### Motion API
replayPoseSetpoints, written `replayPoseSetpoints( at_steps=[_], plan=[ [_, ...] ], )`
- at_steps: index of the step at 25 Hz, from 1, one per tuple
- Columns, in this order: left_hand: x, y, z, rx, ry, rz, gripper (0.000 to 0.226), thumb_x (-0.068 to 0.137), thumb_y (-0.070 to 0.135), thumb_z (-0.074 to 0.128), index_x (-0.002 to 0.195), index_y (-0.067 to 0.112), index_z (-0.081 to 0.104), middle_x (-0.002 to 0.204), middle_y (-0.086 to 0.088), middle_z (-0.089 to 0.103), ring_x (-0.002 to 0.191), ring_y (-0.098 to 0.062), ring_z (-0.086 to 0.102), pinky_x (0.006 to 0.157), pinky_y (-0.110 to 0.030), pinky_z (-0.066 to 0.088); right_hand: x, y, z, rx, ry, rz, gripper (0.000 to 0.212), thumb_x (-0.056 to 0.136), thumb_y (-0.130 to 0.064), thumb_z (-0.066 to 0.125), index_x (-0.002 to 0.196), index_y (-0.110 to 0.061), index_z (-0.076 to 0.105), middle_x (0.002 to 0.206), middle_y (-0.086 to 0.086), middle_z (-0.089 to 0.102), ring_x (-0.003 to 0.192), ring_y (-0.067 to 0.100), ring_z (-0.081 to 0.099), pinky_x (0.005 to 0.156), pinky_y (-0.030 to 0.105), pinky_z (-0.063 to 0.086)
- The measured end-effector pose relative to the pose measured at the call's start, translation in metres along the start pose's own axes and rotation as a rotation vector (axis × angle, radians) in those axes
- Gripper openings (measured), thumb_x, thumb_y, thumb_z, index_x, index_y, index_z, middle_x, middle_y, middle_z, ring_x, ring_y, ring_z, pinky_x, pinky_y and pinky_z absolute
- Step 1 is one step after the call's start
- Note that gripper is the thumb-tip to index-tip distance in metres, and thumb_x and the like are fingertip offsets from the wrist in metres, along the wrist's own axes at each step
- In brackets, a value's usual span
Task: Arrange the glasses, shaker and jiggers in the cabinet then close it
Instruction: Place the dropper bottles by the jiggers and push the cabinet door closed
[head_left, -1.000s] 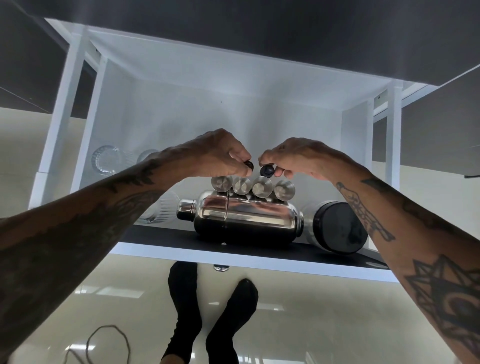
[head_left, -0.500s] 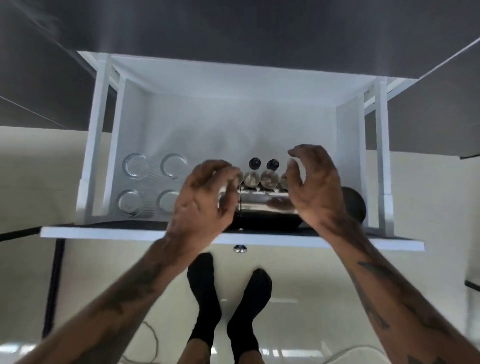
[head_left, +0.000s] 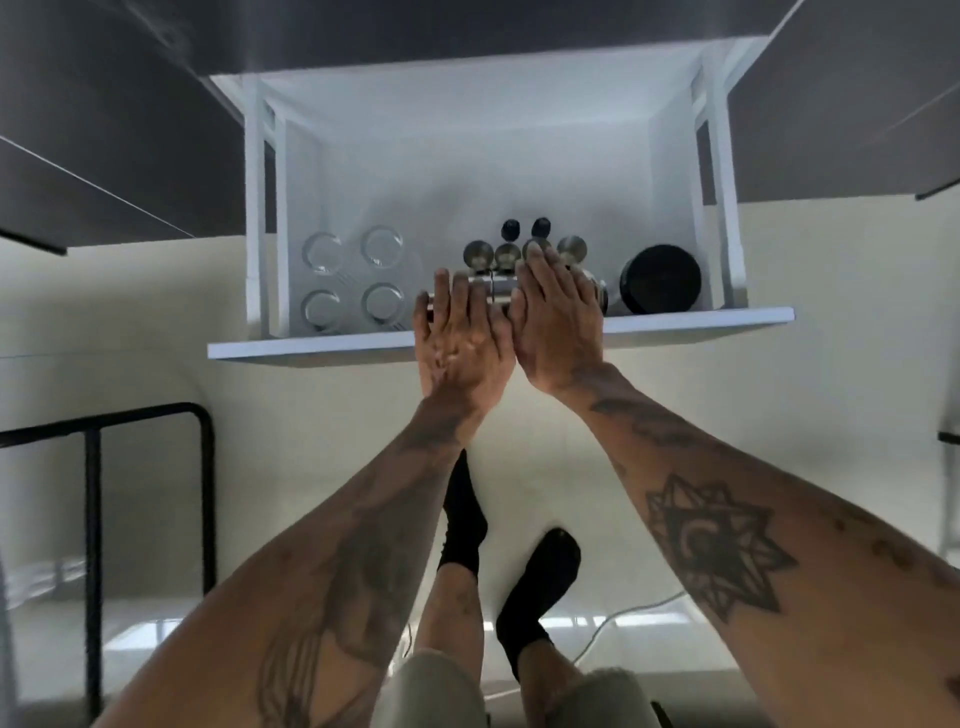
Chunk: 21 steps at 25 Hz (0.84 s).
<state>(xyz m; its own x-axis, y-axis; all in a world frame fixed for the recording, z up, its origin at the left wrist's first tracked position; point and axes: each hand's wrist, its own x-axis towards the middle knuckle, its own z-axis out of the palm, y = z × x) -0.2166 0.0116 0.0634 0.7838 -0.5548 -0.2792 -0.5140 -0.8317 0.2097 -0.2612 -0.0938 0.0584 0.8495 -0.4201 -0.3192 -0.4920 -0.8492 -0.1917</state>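
I look down into a pulled-out white cabinet drawer (head_left: 498, 340). Several clear glasses (head_left: 353, 280) stand in its left part. A row of steel jiggers (head_left: 485, 253) stands mid-drawer, with two small black caps (head_left: 524, 227) behind them. The steel shaker (head_left: 496, 286) lies on its side in front of the jiggers, mostly hidden by my hands. A black round container (head_left: 660, 279) sits at the right. My left hand (head_left: 460, 335) and my right hand (head_left: 556, 317) lie flat, fingers extended, side by side over the drawer's front edge, holding nothing.
Dark cabinet fronts (head_left: 130, 130) flank the drawer on both sides. A black metal frame (head_left: 93, 467) stands at the lower left. My legs in black socks (head_left: 462, 514) are on the pale glossy floor, with a white cable (head_left: 618, 618) nearby.
Both hands let go of the small black caps, drew back from the jiggers and flattened over the drawer's front edge. My view pulled back and higher.
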Motion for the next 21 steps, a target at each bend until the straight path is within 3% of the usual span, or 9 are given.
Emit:
replayPoseSetpoints(
  at_steps=[2,8,12,21],
  plan=[
    [0.001,0.003,0.006,-0.022,0.023,-0.024,0.052,0.103,0.031,0.017,0.144,0.011,0.040,0.156,-0.007,0.035,0.149,-0.023,0.016,0.119,-0.041,0.010,-0.003,-0.006,0.005,0.015,0.010,0.069,0.055,0.105,-0.033,0.014,0.155,-0.011,0.022,0.165,0.006,0.011,0.152,0.022,0.005,0.123,0.040,0.005],
    [-0.013,-0.013,0.013,-0.034,0.167,0.052,0.049,0.103,0.026,0.025,0.141,0.003,0.046,0.150,-0.015,0.043,0.146,-0.028,0.026,0.120,-0.041,0.011,-0.021,-0.017,0.013,-0.037,0.048,0.044,0.059,0.103,-0.040,0.013,0.152,-0.009,0.026,0.164,0.010,0.014,0.152,0.026,0.006,0.123,0.045,0.004],
    [-0.044,-0.026,0.019,-0.031,0.246,0.102,0.051,0.103,0.023,0.032,0.146,-0.003,0.034,0.155,-0.020,0.030,0.146,-0.033,0.022,0.120,-0.045,0.015,-0.051,-0.034,0.021,-0.040,0.113,-0.015,0.065,0.101,-0.038,0.004,0.156,-0.005,0.012,0.165,0.013,0.004,0.152,0.028,0.000,0.123,0.045,0.002],
    [-0.007,-0.027,0.012,-0.007,0.198,0.107,0.055,0.104,0.023,0.025,0.151,-0.004,0.015,0.160,-0.022,0.010,0.149,-0.035,0.006,0.121,-0.044,0.002,-0.015,-0.035,0.014,-0.079,0.152,-0.027,0.063,0.102,-0.034,0.016,0.156,-0.002,0.007,0.164,0.016,0.001,0.152,0.031,-0.001,0.123,0.044,-0.003]
  ],
)
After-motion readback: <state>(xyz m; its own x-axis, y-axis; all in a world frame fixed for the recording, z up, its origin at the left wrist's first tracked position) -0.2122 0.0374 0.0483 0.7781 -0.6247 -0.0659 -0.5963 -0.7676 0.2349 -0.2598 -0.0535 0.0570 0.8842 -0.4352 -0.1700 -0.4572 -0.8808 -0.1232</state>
